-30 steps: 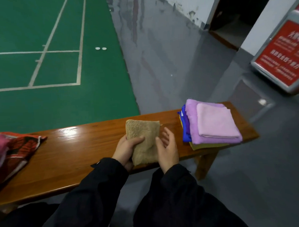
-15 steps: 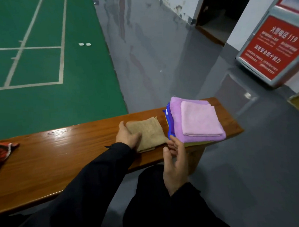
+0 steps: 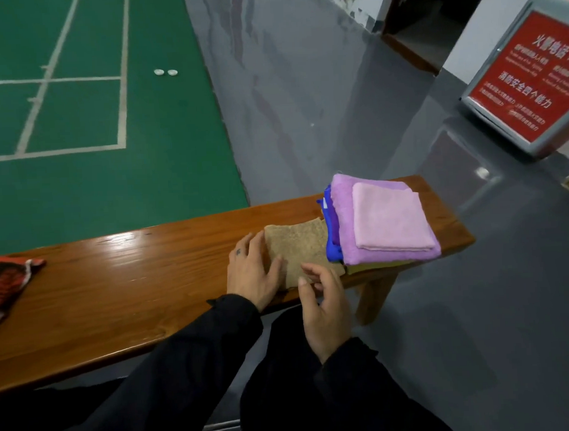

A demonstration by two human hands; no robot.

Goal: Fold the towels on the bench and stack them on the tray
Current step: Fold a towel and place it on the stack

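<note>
Nearest, 2 black sleeves (image 3: 191,359) reach up from the bottom edge toward the wooden bench (image 3: 123,287). The right hand (image 3: 324,308) hovers at the bench's near edge, its fingers loosely curled and slightly apart, the fingertips (image 3: 306,270) just touching the near corner of the folded tan towel (image 3: 299,250) without pinching it. The left hand (image 3: 251,270) lies flat on the bench top, fingers spread, with the thumb over the tan towel's left edge. That towel rests flat near the bench's front edge, its right side touching the stack of folded towels (image 3: 384,224). The stack sits at the bench's right end: a pink towel (image 3: 391,218) on top, a larger purple one beneath, then blue and yellowish layers showing at the sides. Whether a tray lies under the stack cannot be told. To the left, a long stretch of bare bench top runs to a red patterned cloth (image 3: 9,279) at the frame's left edge. Beyond the bench lie grey floor (image 3: 304,100) and a green court (image 3: 92,109) with white lines and 2 small white discs (image 3: 165,72). A red sign (image 3: 528,74) stands far right.
</note>
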